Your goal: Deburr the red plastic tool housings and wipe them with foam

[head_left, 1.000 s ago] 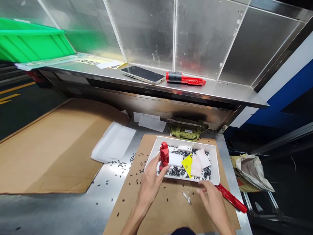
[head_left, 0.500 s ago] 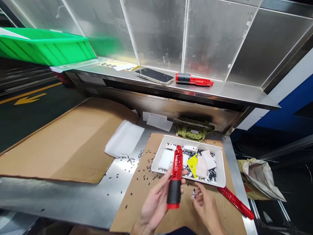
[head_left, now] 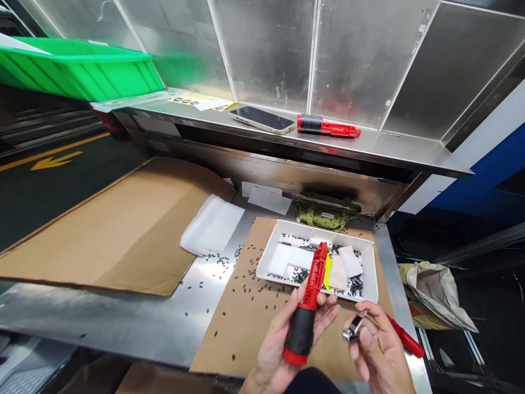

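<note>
My left hand (head_left: 283, 339) is closed around a red plastic tool body with a black grip (head_left: 307, 306), held upright and tilted over the cardboard sheet (head_left: 246, 323). My right hand (head_left: 379, 350) pinches a small shiny metal clip (head_left: 353, 327) just right of that tool. Behind both hands sits a white tray (head_left: 270, 253) with white pads, a yellow tag and several small black parts. A loose red plastic half-shell (head_left: 404, 339) lies right of my right hand, partly hidden by it.
A second red and black tool (head_left: 328, 126) and a phone (head_left: 262, 119) lie on the steel shelf. A green bin (head_left: 77, 71) stands at the far left. Large cardboard (head_left: 102, 230), white sheets (head_left: 213, 224), a green pouch (head_left: 328, 214) and scattered black bits cover the bench.
The red tool has come out of the tray and now stands in my left hand nearer to me. My right hand has picked the metal clip up off the cardboard and raised it.
</note>
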Demonstrator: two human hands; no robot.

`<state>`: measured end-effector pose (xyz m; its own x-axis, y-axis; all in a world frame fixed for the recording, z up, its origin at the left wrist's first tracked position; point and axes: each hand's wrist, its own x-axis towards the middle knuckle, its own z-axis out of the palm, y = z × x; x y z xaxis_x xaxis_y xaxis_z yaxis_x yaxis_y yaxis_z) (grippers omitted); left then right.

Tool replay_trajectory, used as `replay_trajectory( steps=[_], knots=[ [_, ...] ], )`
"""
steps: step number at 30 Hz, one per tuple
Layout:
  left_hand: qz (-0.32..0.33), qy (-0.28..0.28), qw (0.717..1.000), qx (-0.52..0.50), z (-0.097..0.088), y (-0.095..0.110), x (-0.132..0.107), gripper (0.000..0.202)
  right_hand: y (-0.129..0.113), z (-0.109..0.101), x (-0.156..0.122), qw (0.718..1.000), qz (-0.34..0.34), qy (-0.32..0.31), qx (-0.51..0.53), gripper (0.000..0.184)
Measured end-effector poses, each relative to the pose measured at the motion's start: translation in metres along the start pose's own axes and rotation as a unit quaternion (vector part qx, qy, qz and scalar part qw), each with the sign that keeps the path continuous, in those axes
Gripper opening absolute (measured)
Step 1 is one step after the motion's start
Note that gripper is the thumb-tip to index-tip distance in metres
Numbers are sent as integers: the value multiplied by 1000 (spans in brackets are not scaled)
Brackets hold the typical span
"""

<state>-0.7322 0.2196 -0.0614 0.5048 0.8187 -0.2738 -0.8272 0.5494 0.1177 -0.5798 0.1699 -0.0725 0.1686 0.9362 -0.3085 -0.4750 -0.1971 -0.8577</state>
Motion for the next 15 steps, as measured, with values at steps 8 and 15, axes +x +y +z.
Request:
replay_trajectory(
  steps=[8, 15],
  knots=[
    [13, 22, 1000, 5, -1, 1, -1, 23, 9, -2, 9, 991, 59, -46, 113, 36],
    [-6, 46, 998, -31, 7, -5, -3, 32, 10, 13, -5, 977, -179, 109, -31, 23]
  ],
)
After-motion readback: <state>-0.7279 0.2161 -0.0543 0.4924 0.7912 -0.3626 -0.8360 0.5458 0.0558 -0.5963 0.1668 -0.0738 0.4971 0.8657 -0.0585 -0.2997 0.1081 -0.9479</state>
